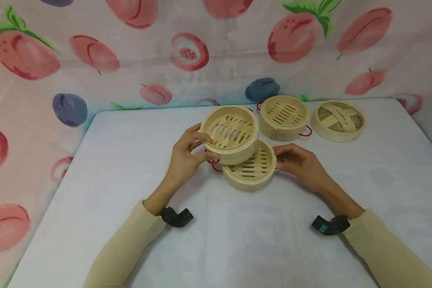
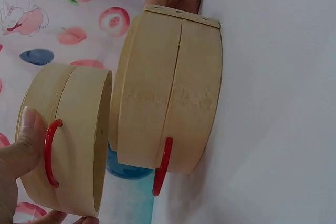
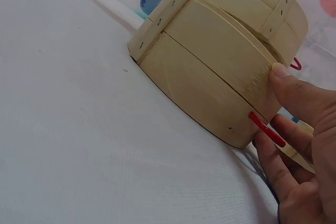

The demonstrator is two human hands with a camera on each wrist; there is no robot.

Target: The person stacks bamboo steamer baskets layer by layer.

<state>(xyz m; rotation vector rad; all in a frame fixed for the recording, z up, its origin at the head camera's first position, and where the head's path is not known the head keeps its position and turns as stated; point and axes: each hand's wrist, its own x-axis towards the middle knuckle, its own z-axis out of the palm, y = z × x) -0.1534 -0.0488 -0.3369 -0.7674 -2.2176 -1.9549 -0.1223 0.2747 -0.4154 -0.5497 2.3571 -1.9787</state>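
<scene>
My left hand grips a round bamboo steamer basket by its left side, thumb on the outer wall by a red handle. It is held up above a second steamer basket, overlapping its back left part in the head view. That lower basket sits on the white table, slats facing up. At its right side is my right hand, thumb at the upper rim and fingers low on the wall, around a red handle. In the left wrist view a gap shows between the two baskets.
A third steamer basket with red handles stands behind, towards the back of the table. Right of it lies a woven steamer lid with a strap across its top. A fruit-print cloth hangs along the back.
</scene>
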